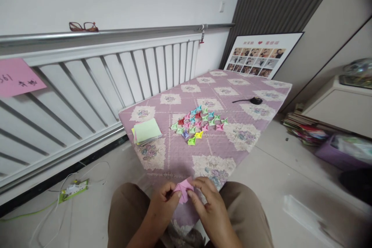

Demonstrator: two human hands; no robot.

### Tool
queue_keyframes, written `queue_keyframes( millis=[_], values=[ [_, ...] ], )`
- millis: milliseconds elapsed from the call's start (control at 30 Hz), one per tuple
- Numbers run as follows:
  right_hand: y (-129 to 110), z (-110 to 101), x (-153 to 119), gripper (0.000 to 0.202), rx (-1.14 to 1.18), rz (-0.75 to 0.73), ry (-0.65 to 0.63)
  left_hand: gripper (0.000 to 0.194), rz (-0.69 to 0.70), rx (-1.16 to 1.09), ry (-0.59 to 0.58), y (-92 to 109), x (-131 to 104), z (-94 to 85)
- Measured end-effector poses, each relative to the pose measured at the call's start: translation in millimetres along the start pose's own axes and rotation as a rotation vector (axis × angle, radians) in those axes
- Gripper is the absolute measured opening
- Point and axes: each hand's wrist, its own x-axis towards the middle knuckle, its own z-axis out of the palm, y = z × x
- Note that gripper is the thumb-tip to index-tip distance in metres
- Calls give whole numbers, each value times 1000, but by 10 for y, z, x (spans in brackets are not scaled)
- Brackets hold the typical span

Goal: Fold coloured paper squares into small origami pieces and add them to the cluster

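Note:
A partly folded pink paper (183, 190) is held between both hands, just above the near end of the cloth-covered table. My left hand (165, 205) pinches its left side with thumb and fingers. On the right side my right hand (207, 199) grips it, the thumb pressing on the front face. Creases run across the pink paper. Farther up the table stand several small folded paper pieces (198, 124) in green, pink, blue, red, yellow and purple, grouped in rows. To their left lies a stack of coloured paper sheets (147, 131), pale green on top.
A purple flowered tablecloth (181, 159) covers the table. A black round object with a cord (255, 100) lies toward its right edge. A white radiator (157, 66) stands along the left, with glasses (83, 27) on the pipe above. A power strip (74, 190) sits on the floor.

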Motion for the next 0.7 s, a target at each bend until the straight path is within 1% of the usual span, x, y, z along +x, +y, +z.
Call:
queue_keyframes(
  millis=[100,167,233,333,400,467,533,700],
  values=[
    [-38,28,-5,14,-18,3,-82,20,22,51,-4,55,-14,11],
    [-61,49,-10,14,6,54,-136,19,31,64,-5,82,-16,16],
    [-74,66,-16,18,45,127,-162,16,31,43,-7,99,-13,19],
    [-61,97,-29,25,147,265,-165,12,36,-59,-11,111,-5,18],
    [-40,126,-41,27,248,359,-168,16,33,-118,-41,114,1,15],
    [-24,157,-50,30,342,428,-178,17,7,-130,-82,111,10,13],
    [-20,182,-54,33,408,464,-185,18,-36,-117,-92,101,22,15],
    [-57,196,-48,36,506,511,-192,21,-118,-163,-23,58,62,35]
  ],
)
